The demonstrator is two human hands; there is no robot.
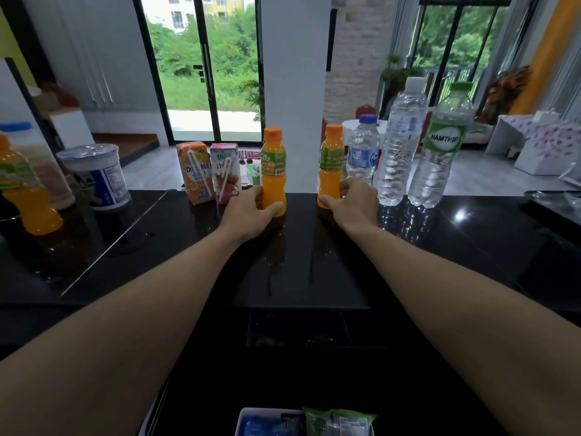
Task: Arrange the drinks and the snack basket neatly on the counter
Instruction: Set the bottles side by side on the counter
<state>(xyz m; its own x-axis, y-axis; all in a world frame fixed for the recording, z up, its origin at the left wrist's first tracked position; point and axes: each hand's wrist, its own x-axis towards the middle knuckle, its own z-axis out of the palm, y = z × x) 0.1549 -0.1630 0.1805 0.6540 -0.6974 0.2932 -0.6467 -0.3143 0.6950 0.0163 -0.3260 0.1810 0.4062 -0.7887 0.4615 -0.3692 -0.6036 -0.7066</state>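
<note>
While lining drinks up along the far edge of the glossy black counter (440, 247): left hand (248, 212) wrapped low around one small orange-juice bottle with orange cap (273, 171), right hand (355, 202) gripping its twin (330, 165), both upright on the counter, probably to close the gap between cartons (209, 174) and clear water bottles (399, 146). White snack basket (245, 420) at the near edge, not yet placed. Third juice bottle (25, 190) far left, apart.

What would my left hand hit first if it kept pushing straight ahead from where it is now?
The left hand already wraps the small orange juice bottle with the orange cap. Straight beyond that bottle, the white square pillar probably comes first, though depth is unclear.
</note>
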